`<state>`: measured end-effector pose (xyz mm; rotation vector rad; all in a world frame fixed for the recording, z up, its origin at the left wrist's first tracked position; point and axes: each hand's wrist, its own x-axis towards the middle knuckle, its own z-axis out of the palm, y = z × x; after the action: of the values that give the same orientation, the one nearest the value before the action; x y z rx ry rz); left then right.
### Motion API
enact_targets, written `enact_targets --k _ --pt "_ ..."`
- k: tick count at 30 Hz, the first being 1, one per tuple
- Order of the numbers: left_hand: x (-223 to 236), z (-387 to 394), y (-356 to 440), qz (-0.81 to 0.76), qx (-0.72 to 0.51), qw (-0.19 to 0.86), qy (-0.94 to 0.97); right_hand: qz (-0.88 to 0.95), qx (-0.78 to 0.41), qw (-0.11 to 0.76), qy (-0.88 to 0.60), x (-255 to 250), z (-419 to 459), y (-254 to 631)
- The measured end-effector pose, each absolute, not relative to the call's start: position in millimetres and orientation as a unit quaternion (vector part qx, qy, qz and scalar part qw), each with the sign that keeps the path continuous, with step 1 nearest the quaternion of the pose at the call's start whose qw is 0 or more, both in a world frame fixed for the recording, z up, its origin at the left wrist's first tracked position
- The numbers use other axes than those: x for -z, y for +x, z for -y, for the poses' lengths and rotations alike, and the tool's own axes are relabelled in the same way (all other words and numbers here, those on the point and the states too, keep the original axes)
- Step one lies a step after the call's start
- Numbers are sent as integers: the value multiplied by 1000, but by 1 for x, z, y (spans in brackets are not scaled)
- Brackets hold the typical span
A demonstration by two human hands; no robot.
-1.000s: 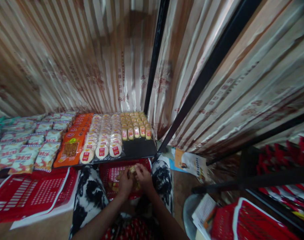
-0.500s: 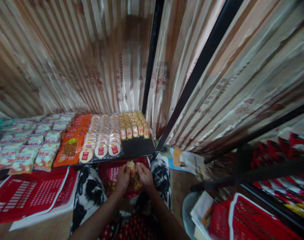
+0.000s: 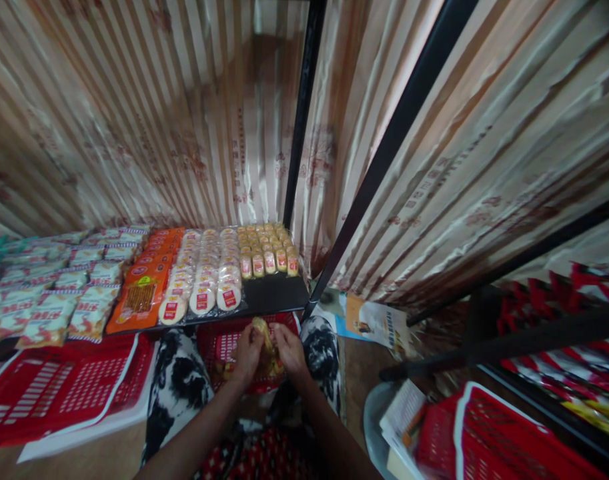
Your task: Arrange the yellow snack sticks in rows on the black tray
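Pleated curtains [image 3: 209, 133] close off the far side, with black posts [image 3: 303, 113] standing before them. Stock on the shelf [image 3: 274, 295] runs, from your left, in bands: white bags [image 3: 49, 319], orange packs [image 3: 140, 297], round cakes [image 3: 202, 298], then small cakes [image 3: 269, 262] at the right-hand end. Below, a red basket [image 3: 221, 341] sits between your trouser legs [image 3: 177, 373]; a second basket [image 3: 69, 390] is to your left, a third basket [image 3: 504, 443] to your right.

Your left hand [image 3: 248, 350] has its fingers closed on a yellowish packet [image 3: 261, 327], held over the basket. Your right hand [image 3: 289, 348] is half curled just beside it; whether it also grips cannot be told.

Progress, as judged: the work is part done. Small cakes already stand in ordered rows, with black shelf showing in front of their nearest row. Left to handle: the packet in your grasp, plus yellow pieces [image 3: 227, 368] lying in the basket, their number partly hidden by your hands.
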<state>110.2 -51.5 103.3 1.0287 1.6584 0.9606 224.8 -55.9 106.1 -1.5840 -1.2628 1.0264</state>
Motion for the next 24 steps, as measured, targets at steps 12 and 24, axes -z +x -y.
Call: enact_targets --k 12,24 --pt "-103 51 112 -615 -448 526 381 516 -424 413 -619 -116 59 221" --pt "-135 44 114 -510 -486 654 277 600 -306 409 -615 -138 52 226"
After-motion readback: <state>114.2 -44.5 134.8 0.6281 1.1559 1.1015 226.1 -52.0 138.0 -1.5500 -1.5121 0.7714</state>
